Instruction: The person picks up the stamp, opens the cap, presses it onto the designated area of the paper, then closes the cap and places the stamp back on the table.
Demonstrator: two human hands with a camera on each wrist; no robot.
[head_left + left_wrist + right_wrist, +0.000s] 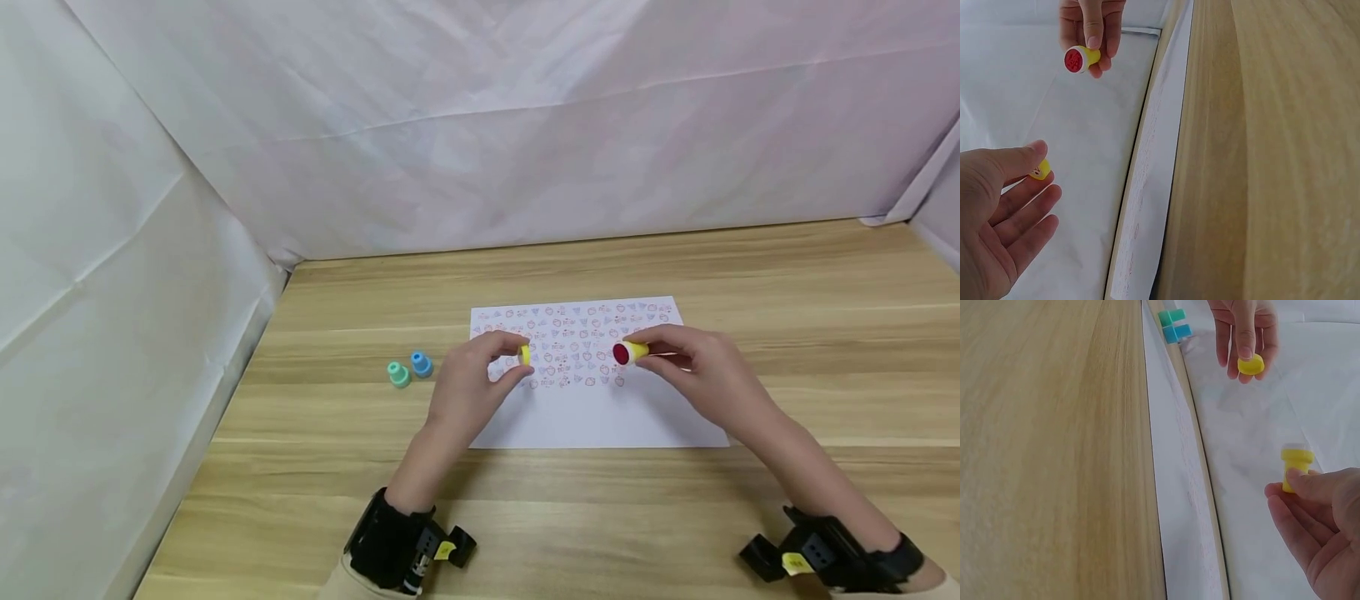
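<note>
Partly hidden, a yellow cap point(524, 355) sits in the left grip point(472, 379); right grip point(693, 371) pinches the stamp point(628, 353).

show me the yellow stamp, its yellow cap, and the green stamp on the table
yellow stamp point(624, 353), head view, red inked face.
yellow cap point(525, 355), head view, its rim.
green stamp point(398, 374), head view, its body.

3 stamps point(628, 353), 1 cap point(525, 355), 1 sheet point(600, 417)

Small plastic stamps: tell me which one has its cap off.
The yellow plastic stamp pinched in the right hand, its red face bared; the left hand pinches its yellow cap. The green stamp and blue stamp stand capped.
</note>
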